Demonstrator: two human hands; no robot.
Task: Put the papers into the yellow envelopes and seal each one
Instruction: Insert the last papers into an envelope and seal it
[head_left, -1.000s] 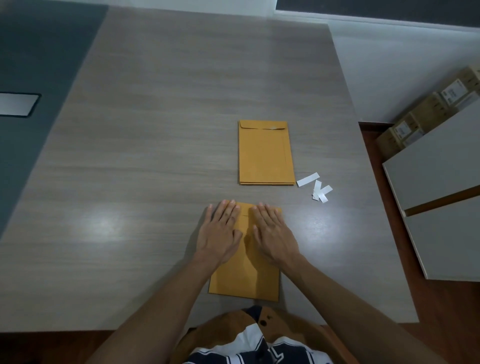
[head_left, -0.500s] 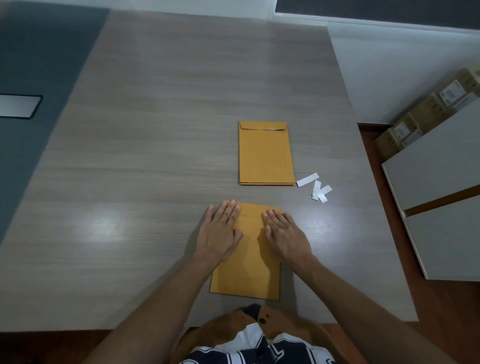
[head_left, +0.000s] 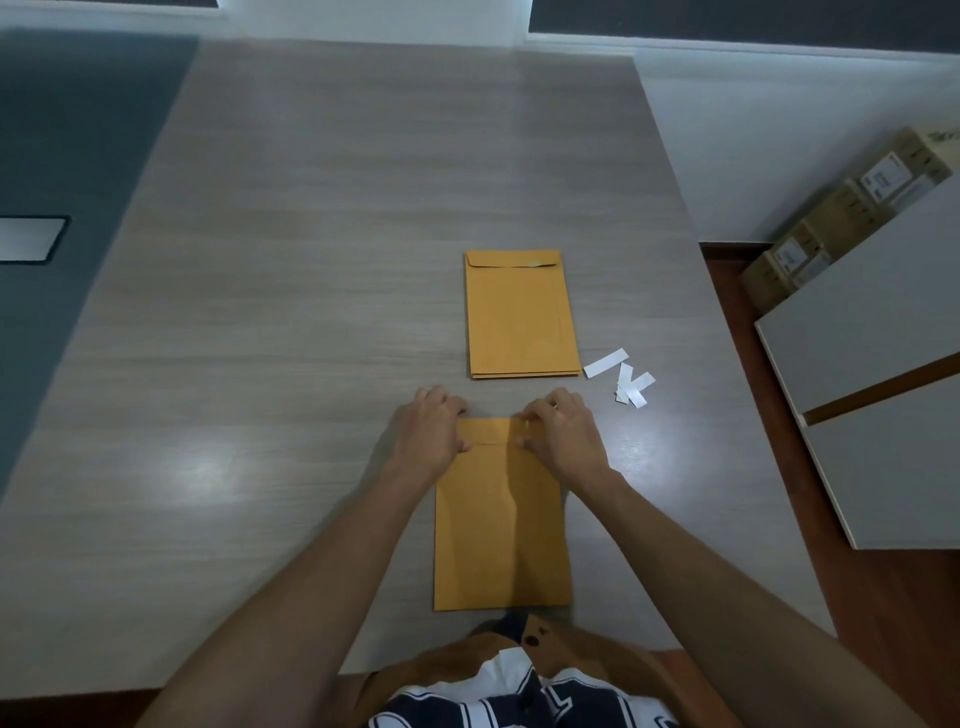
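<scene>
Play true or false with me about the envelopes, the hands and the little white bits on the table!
1. Both hands, left hand and right hand, grip the near envelope at its flap end. True.
2. The far envelopes are standing upright. False: they lie flat on the table.
3. The white strips lie right of the far envelopes. True.
4. The white strips sit on top of the near envelope. False: they lie on the table, apart from it.
5. Cardboard boxes are on the table. False: they are off to the right, beyond the table.

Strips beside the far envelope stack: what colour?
White; the strips show clearly in the head view.
</scene>
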